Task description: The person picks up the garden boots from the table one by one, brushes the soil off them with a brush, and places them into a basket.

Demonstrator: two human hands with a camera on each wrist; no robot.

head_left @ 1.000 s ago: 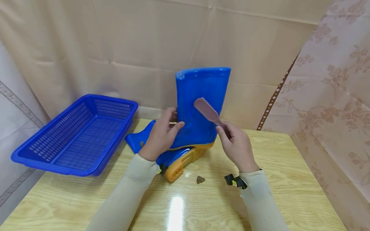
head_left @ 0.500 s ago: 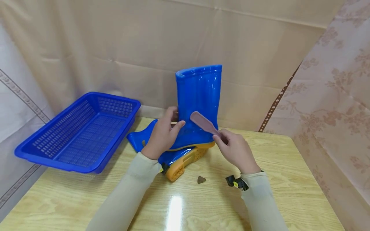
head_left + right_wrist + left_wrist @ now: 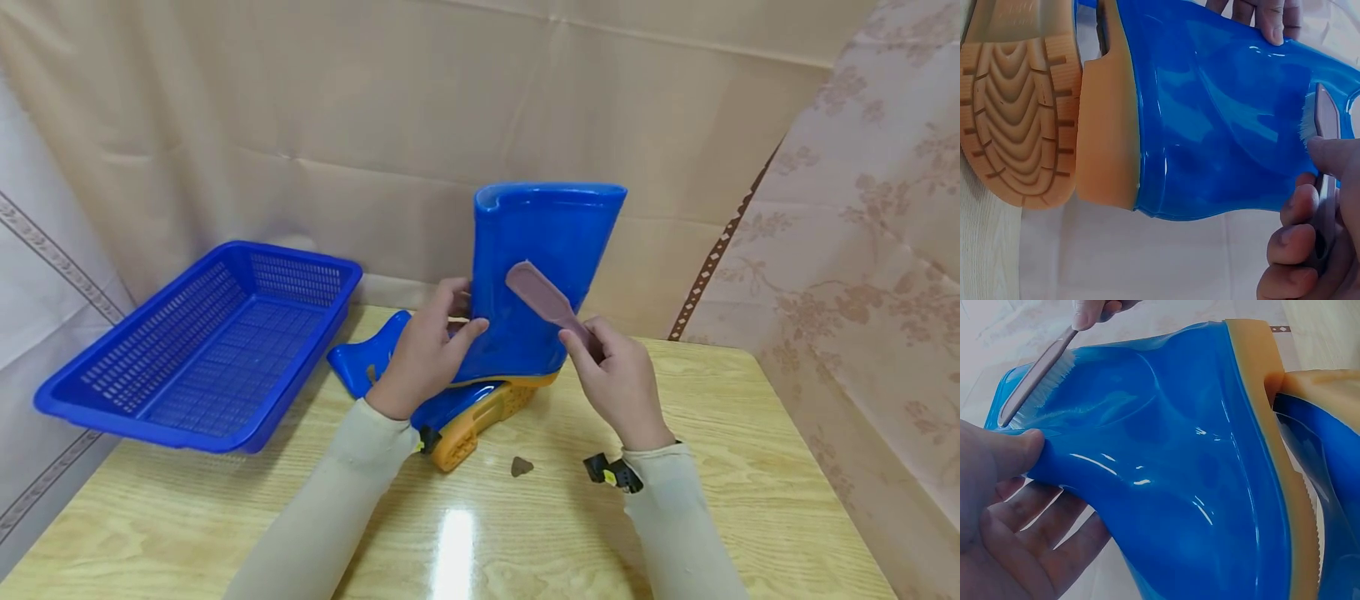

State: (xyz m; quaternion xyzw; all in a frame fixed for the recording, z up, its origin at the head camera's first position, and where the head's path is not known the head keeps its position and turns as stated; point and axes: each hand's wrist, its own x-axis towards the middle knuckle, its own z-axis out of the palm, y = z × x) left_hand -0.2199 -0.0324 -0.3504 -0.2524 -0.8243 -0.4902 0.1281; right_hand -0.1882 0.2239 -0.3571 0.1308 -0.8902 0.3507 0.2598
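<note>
A blue rain boot (image 3: 540, 225) with a yellow-orange sole stands upright at the table's middle, its shaft leaning right. My left hand (image 3: 423, 358) holds it at the shaft's left side; in the left wrist view the thumb lies on one face and the fingers are behind. My right hand (image 3: 618, 383) grips the handle of a mauve scrub brush (image 3: 540, 296). Its white bristles (image 3: 1047, 390) rest against the shaft, below the rim. Under the upright boot lies a second blue boot (image 3: 457, 406) on its side, its treaded sole (image 3: 1016, 119) showing in the right wrist view.
A blue plastic basket (image 3: 225, 350) with slotted walls stands at the left. One small brown patch (image 3: 521, 467) lies on the wooden table (image 3: 570, 533) in front of the boots. Beige cloth (image 3: 337, 167) hangs behind, and patterned cloth (image 3: 862, 250) at the right.
The brush slid down the shaft by half a second ago, then came back up. The boot's shaft straightened and narrowed, then swung right again. My left hand has shifted slightly right.
</note>
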